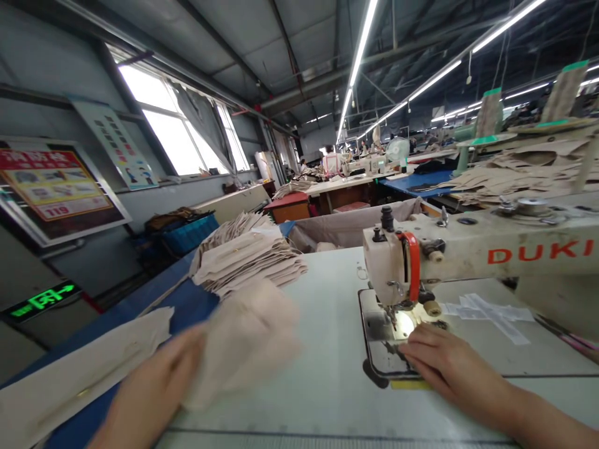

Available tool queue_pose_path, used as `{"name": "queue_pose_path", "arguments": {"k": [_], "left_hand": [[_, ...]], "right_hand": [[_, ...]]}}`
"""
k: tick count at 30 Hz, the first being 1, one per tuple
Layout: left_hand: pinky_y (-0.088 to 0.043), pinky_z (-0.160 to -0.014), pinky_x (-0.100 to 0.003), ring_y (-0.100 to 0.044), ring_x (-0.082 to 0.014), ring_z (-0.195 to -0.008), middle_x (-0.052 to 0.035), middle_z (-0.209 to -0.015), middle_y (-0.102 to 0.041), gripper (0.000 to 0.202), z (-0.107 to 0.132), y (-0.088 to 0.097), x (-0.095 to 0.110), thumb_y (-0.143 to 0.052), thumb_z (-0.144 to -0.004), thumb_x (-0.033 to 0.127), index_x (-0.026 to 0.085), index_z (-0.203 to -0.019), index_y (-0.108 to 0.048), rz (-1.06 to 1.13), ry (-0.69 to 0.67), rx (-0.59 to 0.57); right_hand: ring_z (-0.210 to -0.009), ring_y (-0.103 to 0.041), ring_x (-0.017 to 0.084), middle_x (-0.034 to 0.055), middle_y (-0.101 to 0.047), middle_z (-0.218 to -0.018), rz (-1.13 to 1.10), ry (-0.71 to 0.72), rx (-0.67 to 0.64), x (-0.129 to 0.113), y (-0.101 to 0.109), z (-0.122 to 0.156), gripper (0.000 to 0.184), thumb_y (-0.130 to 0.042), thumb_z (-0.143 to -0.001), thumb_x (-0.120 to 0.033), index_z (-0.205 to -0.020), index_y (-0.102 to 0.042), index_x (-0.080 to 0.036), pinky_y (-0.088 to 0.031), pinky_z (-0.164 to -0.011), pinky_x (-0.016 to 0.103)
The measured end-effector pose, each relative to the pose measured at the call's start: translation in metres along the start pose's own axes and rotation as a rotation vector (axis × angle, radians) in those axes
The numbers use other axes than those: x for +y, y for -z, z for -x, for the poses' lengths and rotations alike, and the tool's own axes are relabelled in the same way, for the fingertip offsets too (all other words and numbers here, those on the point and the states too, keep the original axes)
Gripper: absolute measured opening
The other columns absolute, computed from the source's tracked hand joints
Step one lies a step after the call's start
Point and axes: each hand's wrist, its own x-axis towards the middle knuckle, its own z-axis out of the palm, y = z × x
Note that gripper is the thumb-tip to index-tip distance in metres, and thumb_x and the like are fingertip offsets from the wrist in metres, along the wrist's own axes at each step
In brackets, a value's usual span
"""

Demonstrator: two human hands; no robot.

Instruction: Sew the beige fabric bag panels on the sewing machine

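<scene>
My left hand (163, 368) grips the edge of a beige fabric piece (250, 337), smeared by motion over the left side of the white sewing table (327, 374). At the sewing machine (390, 268), my right hand (452, 365) rests beside the lit needle area, fingers pressed together near the metal needle plate (377, 333). Whatever those fingertips may pinch is too small to make out. Behind the moving fabric lies a stack of beige fabric pieces (248, 259). A long beige strip (93, 368) stretches along the blue surface at my left.
White tape strips (486, 315) form a cross under the machine arm. Beyond the table edge stands a fabric-lined bin (350, 224). More cut pieces (524, 171) are piled at right, below thread cones (489, 115). A blue crate (189, 234) sits by the left wall.
</scene>
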Motion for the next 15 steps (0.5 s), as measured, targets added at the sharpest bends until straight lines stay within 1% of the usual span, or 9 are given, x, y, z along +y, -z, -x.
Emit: {"name": "queue_pose_path", "arguments": {"k": [1, 2, 3, 4, 6, 8, 10, 13, 15], "left_hand": [[-0.058, -0.069, -0.040, -0.070, -0.0293, -0.079, -0.0029, -0.088, -0.076, 0.046, -0.036, 0.019, -0.007, -0.030, -0.095, 0.040, 0.024, -0.113, -0.070, -0.132, 0.282, 0.031], [-0.056, -0.074, -0.044, -0.069, -0.0326, -0.088, -0.0069, -0.095, -0.075, 0.050, -0.072, 0.037, -0.012, -0.031, -0.095, 0.042, 0.016, -0.119, -0.066, -0.229, 0.461, 0.064], [-0.054, -0.082, -0.045, -0.066, -0.0339, -0.100, -0.0097, -0.105, -0.073, 0.052, -0.105, 0.051, -0.014, -0.028, -0.096, 0.039, 0.010, -0.122, -0.062, -0.276, 0.511, 0.109], [-0.050, -0.089, -0.045, -0.062, -0.0339, -0.110, -0.0107, -0.114, -0.069, 0.053, -0.135, 0.061, -0.015, -0.024, -0.098, 0.038, 0.006, -0.125, -0.058, -0.293, 0.486, 0.170], [-0.043, -0.099, -0.044, -0.053, -0.0319, -0.123, -0.0120, -0.131, -0.060, 0.052, -0.178, 0.064, -0.011, -0.021, -0.101, 0.033, 0.003, -0.134, -0.048, -0.270, 0.341, 0.191], [-0.039, -0.103, -0.040, -0.049, -0.0300, -0.127, -0.0132, -0.139, -0.054, 0.050, -0.201, 0.047, -0.007, -0.021, -0.101, 0.027, 0.001, -0.136, -0.045, -0.229, 0.244, 0.154], [-0.041, -0.100, -0.039, -0.054, -0.0306, -0.122, -0.0146, -0.134, -0.058, 0.048, -0.209, 0.015, -0.006, -0.024, -0.100, 0.023, -0.001, -0.135, -0.047, -0.193, 0.221, 0.084], [-0.046, -0.092, -0.039, -0.062, -0.0300, -0.110, -0.0131, -0.124, -0.066, 0.046, -0.203, -0.037, -0.010, -0.034, -0.096, 0.019, 0.002, -0.136, -0.048, -0.145, 0.199, -0.023], [-0.044, -0.096, -0.040, -0.060, -0.0297, -0.115, -0.0144, -0.127, -0.065, 0.047, -0.196, -0.064, -0.016, -0.037, -0.094, 0.016, 0.007, -0.138, -0.047, -0.135, 0.183, -0.055]], "right_hand": [[-0.085, -0.061, 0.020, 0.0067, -0.067, -0.088, -0.001, -0.003, 0.000, 0.000, -0.001, 0.000, 0.025, -0.043, -0.099, -0.018, -0.096, -0.068, -0.021, -0.048, -0.077, 0.031], [-0.085, -0.061, 0.020, 0.0064, -0.066, -0.088, -0.004, -0.007, 0.003, 0.000, -0.001, 0.000, 0.025, -0.043, -0.099, -0.018, -0.095, -0.068, -0.021, -0.048, -0.076, 0.031], [-0.084, -0.061, 0.019, 0.0062, -0.066, -0.088, -0.007, -0.010, 0.006, 0.000, -0.001, -0.001, 0.025, -0.043, -0.099, -0.018, -0.095, -0.068, -0.021, -0.048, -0.076, 0.031], [-0.084, -0.061, 0.019, 0.0060, -0.066, -0.087, -0.009, -0.011, 0.007, 0.000, -0.001, -0.001, 0.024, -0.044, -0.099, -0.018, -0.095, -0.067, -0.021, -0.048, -0.075, 0.030], [-0.082, -0.062, 0.019, 0.0057, -0.066, -0.086, -0.009, -0.010, 0.002, 0.000, -0.001, -0.002, 0.025, -0.043, -0.099, -0.018, -0.097, -0.067, -0.021, -0.048, -0.074, 0.029], [-0.081, -0.062, 0.019, 0.0051, -0.065, -0.084, -0.002, -0.005, -0.007, 0.000, -0.001, -0.003, 0.025, -0.042, -0.098, -0.016, -0.095, -0.067, -0.021, -0.048, -0.072, 0.028], [-0.080, -0.062, 0.018, 0.0043, -0.065, -0.083, 0.014, -0.008, -0.014, 0.001, -0.002, -0.003, 0.024, -0.043, -0.098, -0.014, -0.092, -0.066, -0.021, -0.047, -0.072, 0.027], [-0.082, -0.061, 0.016, 0.0037, -0.065, -0.084, 0.047, -0.022, -0.018, 0.004, -0.005, -0.004, 0.022, -0.045, -0.097, -0.013, -0.088, -0.064, -0.021, -0.046, -0.073, 0.025], [-0.081, -0.061, 0.016, 0.0035, -0.065, -0.083, 0.063, -0.014, -0.018, 0.006, -0.006, -0.004, 0.021, -0.045, -0.098, -0.015, -0.086, -0.062, -0.021, -0.046, -0.073, 0.024]]}}
